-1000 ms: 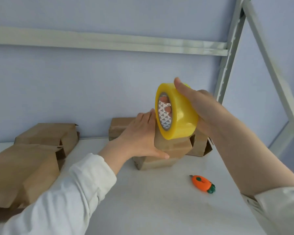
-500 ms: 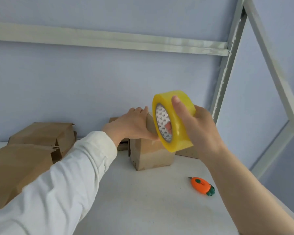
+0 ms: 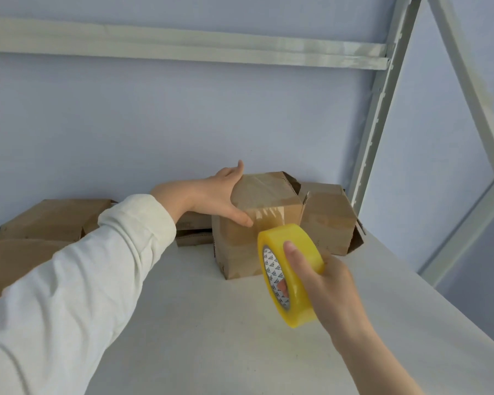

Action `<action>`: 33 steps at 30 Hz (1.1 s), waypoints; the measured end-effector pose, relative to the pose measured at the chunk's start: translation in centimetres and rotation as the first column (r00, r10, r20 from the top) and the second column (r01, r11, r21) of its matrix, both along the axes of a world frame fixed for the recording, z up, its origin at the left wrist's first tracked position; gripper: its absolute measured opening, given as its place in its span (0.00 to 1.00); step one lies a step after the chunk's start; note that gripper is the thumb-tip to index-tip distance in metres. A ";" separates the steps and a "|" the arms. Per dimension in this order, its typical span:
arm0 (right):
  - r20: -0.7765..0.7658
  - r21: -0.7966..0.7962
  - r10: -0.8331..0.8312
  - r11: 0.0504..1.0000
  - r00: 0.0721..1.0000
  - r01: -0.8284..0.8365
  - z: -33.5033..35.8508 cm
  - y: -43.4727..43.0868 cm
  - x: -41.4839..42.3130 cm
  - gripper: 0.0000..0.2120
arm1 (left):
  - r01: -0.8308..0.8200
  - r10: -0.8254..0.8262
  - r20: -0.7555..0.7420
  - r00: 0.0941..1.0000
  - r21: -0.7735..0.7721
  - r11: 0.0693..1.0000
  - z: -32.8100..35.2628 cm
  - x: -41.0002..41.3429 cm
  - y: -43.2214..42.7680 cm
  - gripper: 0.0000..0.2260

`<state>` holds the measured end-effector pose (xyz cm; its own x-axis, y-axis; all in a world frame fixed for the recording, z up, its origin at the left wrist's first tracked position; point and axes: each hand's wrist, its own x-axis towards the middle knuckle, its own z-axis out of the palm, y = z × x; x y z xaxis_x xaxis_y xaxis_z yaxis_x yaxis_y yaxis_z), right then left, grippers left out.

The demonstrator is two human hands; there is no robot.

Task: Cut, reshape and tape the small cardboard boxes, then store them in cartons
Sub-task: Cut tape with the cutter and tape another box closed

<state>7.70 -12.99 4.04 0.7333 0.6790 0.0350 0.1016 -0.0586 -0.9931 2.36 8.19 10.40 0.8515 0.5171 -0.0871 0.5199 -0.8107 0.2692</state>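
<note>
A small brown cardboard box (image 3: 240,252) stands upright on the white shelf (image 3: 200,332). My left hand (image 3: 220,195) holds its top left edge, thumb on the front face and fingers over the back. A clear strip of tape (image 3: 265,218) runs across the box's top and down its front to the yellow tape roll (image 3: 294,277). My right hand (image 3: 325,283) grips that roll just in front of the box's lower right corner, thumb on the outer band and fingers through the core.
Another small box (image 3: 328,220) with loose flaps sits behind on the right, a flat one (image 3: 194,232) behind on the left. Larger brown boxes (image 3: 52,220) line the far left. A grey rack post (image 3: 377,115) rises at the right; the wall is close behind.
My right hand has pulled the roll down from above the box to its front, laying tape over the top. The view has shifted, and the orange cutter has dropped out of sight.
</note>
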 end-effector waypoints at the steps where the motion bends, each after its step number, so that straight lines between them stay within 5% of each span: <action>1: 0.001 -0.007 0.003 1.000 1.000 -0.003 0.0 0.0 -0.1 0.14 | 0.015 -0.015 0.024 1.000 -0.001 1.000 -0.1 -0.1 0.2 0.52; 6: -0.083 0.070 0.086 0.994 0.993 -0.080 2.0 -1.8 -0.6 0.22 | 0.045 -0.023 0.134 0.991 -0.164 0.985 1.3 -0.8 0.9 0.49; 10: -0.137 0.158 0.352 0.931 0.926 -0.330 4.9 -2.3 -0.4 0.08 | 0.017 0.003 0.045 0.999 -0.437 0.899 0.8 -1.8 0.9 0.27; 12: -0.131 0.183 0.395 0.911 0.909 -0.369 5.2 -1.4 0.2 0.07 | 0.040 0.015 0.116 0.993 -0.457 0.888 -0.4 -2.1 1.2 0.28; 14: -0.103 0.211 0.400 0.903 0.911 -0.373 5.3 -0.2 1.0 0.11 | 0.011 0.094 0.279 0.956 -0.351 0.936 -1.7 -1.9 1.1 0.28; 16: -0.065 0.210 0.390 0.905 0.918 -0.369 5.5 1.0 1.4 0.17 | -0.137 0.161 0.483 0.861 -0.085 0.987 -3.3 -1.8 0.3 0.24; 19: -0.002 0.219 0.388 0.900 0.922 -0.378 5.5 2.4 1.4 0.22 | -0.156 -0.008 0.538 0.843 0.259 0.953 -5.9 -2.9 -2.1 0.29; 25: 0.022 0.227 0.395 0.892 0.918 -0.390 5.0 4.8 1.6 0.22 | 0.019 -0.097 0.227 0.969 0.325 0.945 -9.9 -4.1 -5.4 0.61; 33: 0.175 0.145 0.224 0.957 0.959 -0.251 3.1 7.7 1.9 0.28 | -0.052 -0.022 0.219 0.975 0.328 0.943 -9.3 -2.8 -4.5 0.57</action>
